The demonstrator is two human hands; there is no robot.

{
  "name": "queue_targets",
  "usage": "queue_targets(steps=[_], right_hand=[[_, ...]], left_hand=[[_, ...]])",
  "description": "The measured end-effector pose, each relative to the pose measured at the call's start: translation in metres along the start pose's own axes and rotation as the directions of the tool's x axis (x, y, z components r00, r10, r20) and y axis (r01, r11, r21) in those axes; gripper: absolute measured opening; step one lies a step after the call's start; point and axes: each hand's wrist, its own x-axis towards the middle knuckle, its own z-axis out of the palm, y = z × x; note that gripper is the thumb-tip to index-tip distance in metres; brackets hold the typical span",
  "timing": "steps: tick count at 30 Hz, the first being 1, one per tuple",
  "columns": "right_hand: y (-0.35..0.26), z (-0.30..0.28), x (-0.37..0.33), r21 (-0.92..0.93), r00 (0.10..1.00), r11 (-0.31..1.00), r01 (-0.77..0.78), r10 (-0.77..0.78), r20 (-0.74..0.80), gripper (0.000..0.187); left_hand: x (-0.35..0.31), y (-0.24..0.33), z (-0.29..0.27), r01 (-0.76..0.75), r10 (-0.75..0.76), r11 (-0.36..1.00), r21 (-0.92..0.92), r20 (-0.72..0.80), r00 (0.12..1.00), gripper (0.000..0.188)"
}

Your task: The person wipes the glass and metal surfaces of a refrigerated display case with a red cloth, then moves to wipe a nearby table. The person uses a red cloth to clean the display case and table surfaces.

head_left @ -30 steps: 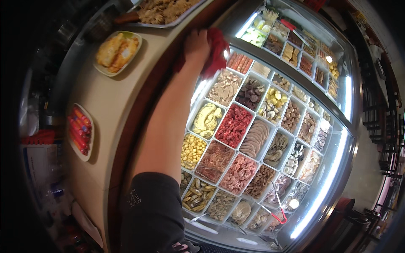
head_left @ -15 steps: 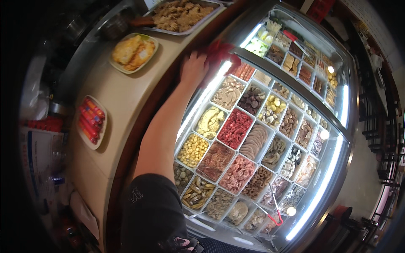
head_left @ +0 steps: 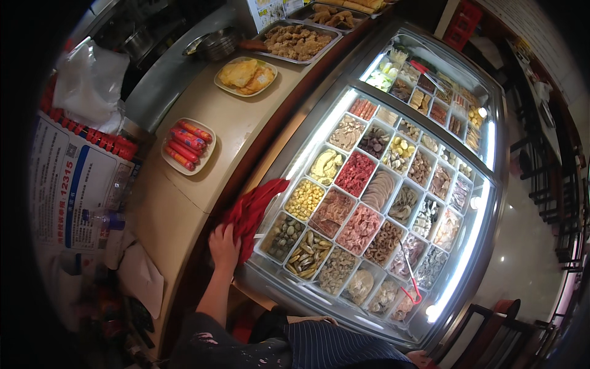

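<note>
My left hand [head_left: 225, 248] has its fingers closed on a bunched red cloth [head_left: 251, 215]. The cloth lies along the near left edge of a glass-topped display case [head_left: 261, 280], beside the wooden rim of the counter. Under the glass are several white tubs of food, among them yellow corn kernels [head_left: 304, 200], dark shelled pieces [head_left: 284, 238] and sliced red meat [head_left: 354, 174]. At the lower edge, beside my striped apron [head_left: 344, 346], a small part of my right hand [head_left: 420, 358] shows; its fingers cannot be made out.
On the beige counter [head_left: 184, 215] to the left are a plate of red-wrapped sausages [head_left: 187, 146], a plate of fried eggs [head_left: 247, 76] and a metal tray of fried food [head_left: 299, 43]. Red-handled tongs [head_left: 412, 292] rest over the case. Dark chairs [head_left: 534, 178] line the right.
My left hand has come back from the far left edge of the case to its near corner with the red cloth. The view has shifted, showing more of the counter and my apron.
</note>
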Motion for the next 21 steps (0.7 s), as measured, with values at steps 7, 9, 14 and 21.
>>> queue_targets(steps=[7,9,14,21], right_hand=[[0.014,-0.001,-0.017,-0.150,0.998,0.989,-0.015,0.023,0.057,0.056],[0.017,-0.005,-0.021,-0.228,0.997,0.973,-0.023,0.039,0.064,0.055],[0.017,0.013,-0.006,-0.082,0.989,0.986,-0.144,0.141,-0.041,0.054],[0.006,0.011,-0.026,0.137,0.950,0.944,-0.300,0.309,-0.051,0.060]], left_hand=[[-0.005,0.020,-0.022,0.554,-0.554,-0.267,-0.789,0.596,0.581,0.038],[0.011,0.050,-0.017,0.481,-0.511,0.076,-0.874,0.380,0.771,0.042],[0.067,0.104,0.023,-0.060,0.071,0.967,-0.247,0.033,0.997,0.063],[0.271,0.203,0.128,-0.306,0.237,0.916,-0.261,-0.265,0.935,0.071]])
